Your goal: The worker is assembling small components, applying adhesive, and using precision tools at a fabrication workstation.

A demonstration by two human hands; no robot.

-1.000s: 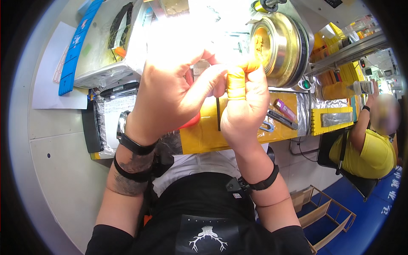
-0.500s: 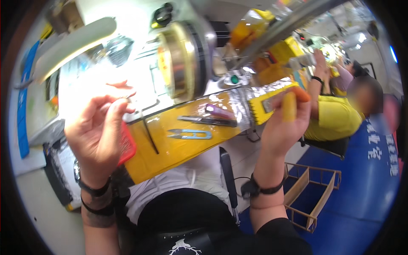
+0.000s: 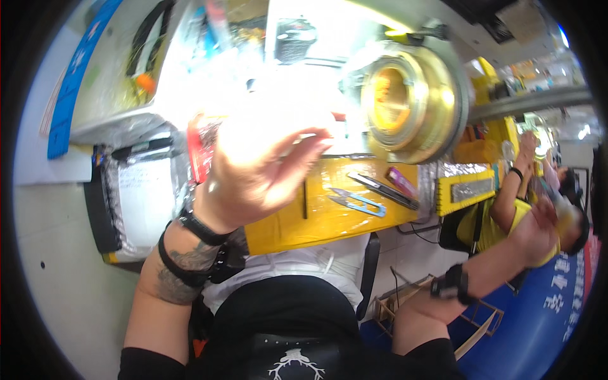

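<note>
My left hand [image 3: 253, 174] is over the work table, its fingertips bent toward the thumb in a pinch. Glare from the lamp washes out its upper part, and what the fingertips hold, if anything, cannot be made out. A red tray [image 3: 199, 149] lies just beyond its wrist. To its right on the yellow table covering [image 3: 285, 231] are blue-handled thread snips [image 3: 362, 204], a dark slim pen-like tool [image 3: 386, 190] and a purple lighter-like object [image 3: 401, 180]. My right hand [image 3: 538, 231] is stretched far out to the right, smeared by motion, so its fingers do not show clearly.
A gold round wheel-like machine part [image 3: 405, 104] stands at the table's back. At the right sits a person in yellow [image 3: 491, 225], near my right arm. A yellow toothed plate [image 3: 465, 190] lies at the table's right end. A wooden rack [image 3: 405, 304] stands on the floor.
My right hand has swung outward to the right, away from the table. My left hand has moved right and into the glare; the whole view has shifted with my head.
</note>
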